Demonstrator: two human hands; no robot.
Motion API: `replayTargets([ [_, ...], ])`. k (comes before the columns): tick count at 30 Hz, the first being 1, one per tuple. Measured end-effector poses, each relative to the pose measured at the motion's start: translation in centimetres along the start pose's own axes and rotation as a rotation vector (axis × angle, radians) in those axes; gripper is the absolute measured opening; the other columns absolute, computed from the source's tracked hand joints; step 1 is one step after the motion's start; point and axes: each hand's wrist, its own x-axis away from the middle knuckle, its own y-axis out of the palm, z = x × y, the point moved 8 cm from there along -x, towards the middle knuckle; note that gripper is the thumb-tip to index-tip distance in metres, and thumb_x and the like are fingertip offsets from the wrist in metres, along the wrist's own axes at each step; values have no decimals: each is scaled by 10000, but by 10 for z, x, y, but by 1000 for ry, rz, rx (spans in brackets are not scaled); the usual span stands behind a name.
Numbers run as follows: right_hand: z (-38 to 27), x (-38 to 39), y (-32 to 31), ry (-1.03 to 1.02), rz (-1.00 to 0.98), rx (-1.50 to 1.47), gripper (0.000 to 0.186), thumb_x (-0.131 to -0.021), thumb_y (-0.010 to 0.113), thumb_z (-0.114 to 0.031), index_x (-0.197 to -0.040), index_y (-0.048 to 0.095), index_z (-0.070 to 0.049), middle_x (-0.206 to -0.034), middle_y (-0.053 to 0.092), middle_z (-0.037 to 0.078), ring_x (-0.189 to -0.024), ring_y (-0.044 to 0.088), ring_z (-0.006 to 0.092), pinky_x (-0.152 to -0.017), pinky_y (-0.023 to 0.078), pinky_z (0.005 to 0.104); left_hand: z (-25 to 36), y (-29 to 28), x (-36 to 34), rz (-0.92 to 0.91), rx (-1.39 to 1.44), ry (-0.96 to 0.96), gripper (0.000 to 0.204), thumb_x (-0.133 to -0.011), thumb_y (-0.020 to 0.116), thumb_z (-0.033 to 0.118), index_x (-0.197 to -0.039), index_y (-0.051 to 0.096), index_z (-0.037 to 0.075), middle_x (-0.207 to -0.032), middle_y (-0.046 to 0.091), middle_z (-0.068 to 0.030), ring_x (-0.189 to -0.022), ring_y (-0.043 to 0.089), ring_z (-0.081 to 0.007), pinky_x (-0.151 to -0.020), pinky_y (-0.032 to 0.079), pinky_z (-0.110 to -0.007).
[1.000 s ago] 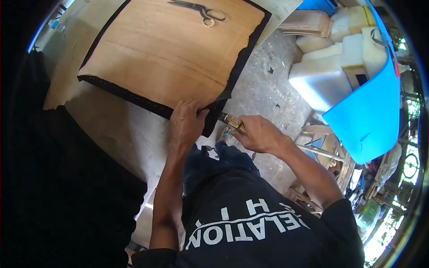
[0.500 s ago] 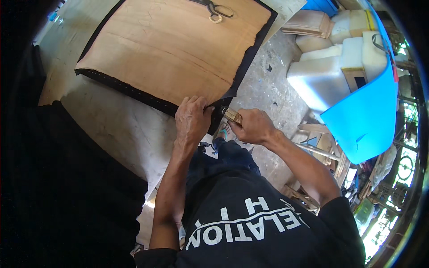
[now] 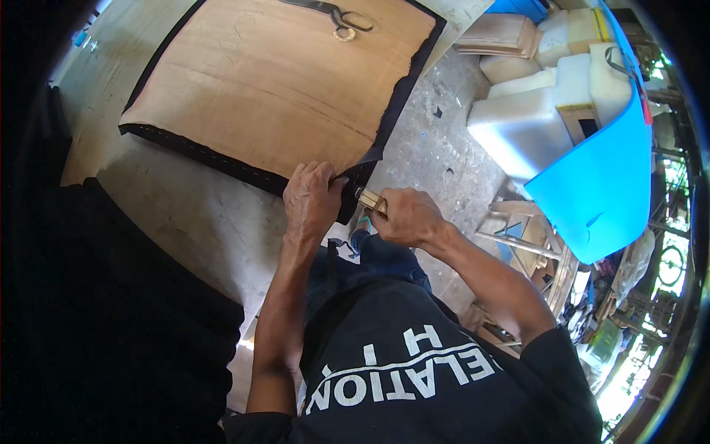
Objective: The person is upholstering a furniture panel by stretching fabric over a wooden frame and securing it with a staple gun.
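Observation:
A plywood panel (image 3: 274, 96) lies on the table, with black fabric (image 3: 200, 149) folded over its edges. Small pale marks like staples run along the fabric's near edge. At the near right corner, my left hand (image 3: 310, 198) is closed on the fabric fold, its fingertips pressing down at the panel's edge. My right hand (image 3: 413, 216) grips a brass-coloured, blocky staple gun (image 3: 372, 200). Its nose meets the black fabric at that corner, just right of my left fingers. The exact contact spot is partly hidden. Dark-handled scissors (image 3: 342, 20) rest on the panel's far side.
Dark cloth (image 3: 126, 311) drapes over the left part of the table (image 3: 200, 211). White foam blocks (image 3: 514, 122) are stacked at right, behind a curved blue sheet (image 3: 603, 185). Wooden frame pieces (image 3: 521, 240) stand below it. Scraps dot the concrete floor (image 3: 451, 122).
The whole view has shifted slightly, moving the panel and scissors a little left in the picture. Both hands keep their hold at the corner, with the staple gun still against the fabric.

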Motion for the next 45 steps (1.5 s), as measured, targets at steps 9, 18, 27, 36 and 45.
replayTargets([
  [9, 52, 57, 6, 164, -7, -327, 344, -963, 703, -334, -1023, 698, 4, -844, 704, 254, -811, 700, 412, -764, 538, 483, 28, -11, 15, -140, -110, 105, 317, -821, 855, 290, -906, 719, 17, -949, 709, -140, -933, 658, -365, -838, 511, -468],
  [18, 40, 78, 7, 174, -211, -315, 367, -995, 689, -317, -1049, 657, 44, -882, 697, 270, -832, 688, 430, -793, 530, 492, 11, -17, 31, -132, -45, 35, 269, -798, 868, 215, -868, 717, 5, -914, 697, -143, -942, 646, -351, -803, 519, -448],
  [27, -3, 48, -2, -34, -168, -73, 401, -1007, 658, -353, -1056, 652, 45, -972, 708, 332, -967, 694, 518, -861, 554, 555, 1, -23, 30, -94, 8, 30, 209, -804, 844, 138, -933, 731, 18, -957, 716, -128, -947, 642, -345, -845, 530, -462],
  [36, -19, 14, 12, -116, -42, 45, 384, -963, 699, -382, -968, 682, 2, -891, 718, 285, -872, 706, 486, -803, 551, 548, -1, -21, 32, -48, 40, 68, 192, -810, 834, 122, -923, 719, 17, -946, 702, -130, -955, 639, -347, -854, 530, -452],
  [45, -6, 38, 8, -45, -147, -102, 386, -944, 702, -375, -1028, 687, 2, -944, 721, 304, -921, 706, 502, -827, 556, 565, -3, -21, 31, -46, 42, 68, 206, -798, 843, 122, -899, 700, 12, -941, 696, -135, -946, 642, -360, -839, 530, -456],
])
